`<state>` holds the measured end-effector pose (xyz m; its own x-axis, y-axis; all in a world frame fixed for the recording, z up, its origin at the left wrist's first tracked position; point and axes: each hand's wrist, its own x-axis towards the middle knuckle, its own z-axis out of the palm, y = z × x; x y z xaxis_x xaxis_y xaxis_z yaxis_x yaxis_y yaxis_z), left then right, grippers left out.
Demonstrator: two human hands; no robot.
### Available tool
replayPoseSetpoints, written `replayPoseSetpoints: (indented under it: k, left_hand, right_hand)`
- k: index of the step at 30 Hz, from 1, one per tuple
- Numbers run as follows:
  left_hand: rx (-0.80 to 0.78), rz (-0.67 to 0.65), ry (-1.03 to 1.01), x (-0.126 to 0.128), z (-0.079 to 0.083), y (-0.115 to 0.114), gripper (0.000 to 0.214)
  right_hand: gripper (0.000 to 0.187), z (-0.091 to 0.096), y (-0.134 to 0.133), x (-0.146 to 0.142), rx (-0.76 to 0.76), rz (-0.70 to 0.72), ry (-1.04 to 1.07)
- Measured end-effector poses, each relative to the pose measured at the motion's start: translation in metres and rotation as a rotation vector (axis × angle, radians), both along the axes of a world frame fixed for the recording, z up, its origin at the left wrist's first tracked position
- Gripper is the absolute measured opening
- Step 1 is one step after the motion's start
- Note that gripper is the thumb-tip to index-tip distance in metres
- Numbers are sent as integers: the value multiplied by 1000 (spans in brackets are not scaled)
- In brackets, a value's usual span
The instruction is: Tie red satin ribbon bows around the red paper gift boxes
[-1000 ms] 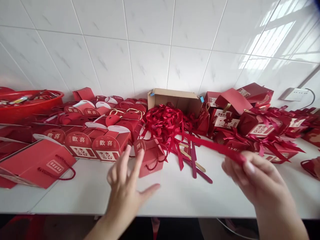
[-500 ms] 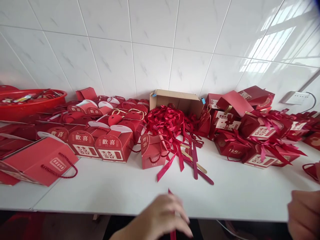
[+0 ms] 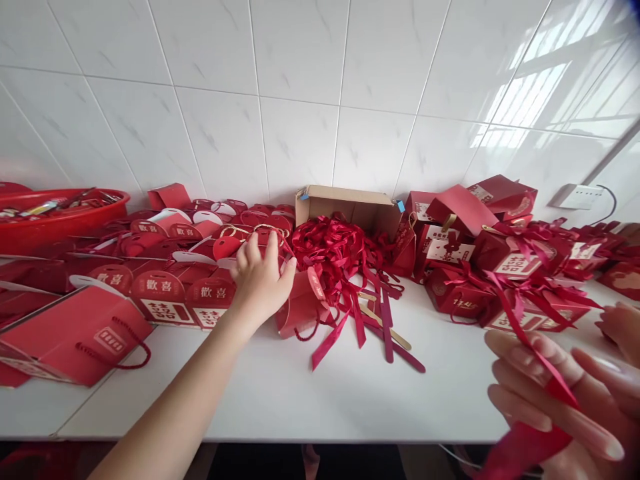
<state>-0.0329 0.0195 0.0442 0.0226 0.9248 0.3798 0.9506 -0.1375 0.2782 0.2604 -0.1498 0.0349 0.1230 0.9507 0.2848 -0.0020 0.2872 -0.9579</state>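
Observation:
My left hand (image 3: pixel 263 277) reaches forward over the red gift boxes on the left, its fingers spread and holding nothing. It overlaps a small red box with a cord handle (image 3: pixel 303 310) and covers part of the box row; whether it touches any box I cannot tell. At the lower right, the fingers of my right hand (image 3: pixel 555 400) are curled round a red ribbon (image 3: pixel 560 387), which trails above and below them. Another person's hand (image 3: pixel 623 330) shows in part behind it, at the right edge. The nearest box in the row (image 3: pixel 160 293) stands upright with its flaps up.
A cardboard box (image 3: pixel 345 197) spills a heap of red ribbons (image 3: pixel 330 247). Flat gold and dark red strips (image 3: pixel 387 327) lie before it. Boxes with tied bows (image 3: pixel 520 260) are stacked right. A red basin (image 3: pixel 60 220) stands far left, near a tilted box (image 3: pixel 90 333).
My left hand has moved from the table's front edge up and forward to the boxes. My right hand has come further into view with the ribbon. The camera has shifted slightly.

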Motion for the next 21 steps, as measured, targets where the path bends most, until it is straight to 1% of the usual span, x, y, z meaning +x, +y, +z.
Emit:
replayPoseSetpoints:
  k: [1, 2, 3, 4, 6, 7, 9, 11, 12, 14, 15, 16, 19, 21]
  left_hand:
    - [37, 27, -40, -1, -1, -1, 61]
    - [46, 27, -58, -2, -1, -3, 58]
    - [39, 10, -54, -3, -2, -5, 53]
    - [26, -16, -33, -3, -3, -8, 47]
    - [10, -49, 10, -2, -4, -13, 38]
    - [6, -52, 21, -2, -5, -15, 39]
    - [-28, -53, 23, -1, -6, -20, 50]
    - [-93, -38, 38, -2, -7, -23, 64]
    - [-121, -29, 60, -3, -7, -25, 67]
    - [-158, -51, 100, -6, -8, -28, 65]
    - [-169, -101, 107, -8, -9, -29, 61]
    - [-178, -179, 105, -10, -9, -31, 58]
    - [-244, -513, 55, -18, -10, -37, 56]
    - [-321, -695, 14, -20, -12, -42, 53]
  right_hand:
    - [35, 5, 0, -5, -14, 39, 111]
    - [33, 9, 1, -9, -21, 78, 213]
    - [32, 13, 3, -12, -20, 107, 282]
    - [33, 15, 6, -13, -11, 118, 300]
    - [37, 17, 11, -14, 6, 114, 265]
    - [38, 16, 13, -15, 7, 111, 238]
    - [33, 13, 16, -15, 19, 105, 211]
    - [22, 8, 19, -17, 34, 124, 219]
    - [18, 6, 20, -18, 43, 133, 226]
    - [15, 3, 25, -19, 61, 130, 236]
    - [14, 2, 28, -20, 63, 124, 236]
    - [14, 1, 32, -20, 59, 115, 239]
    - [16, -5, 42, -21, -31, 110, 251]
    - [20, -13, 47, -25, -118, 126, 257]
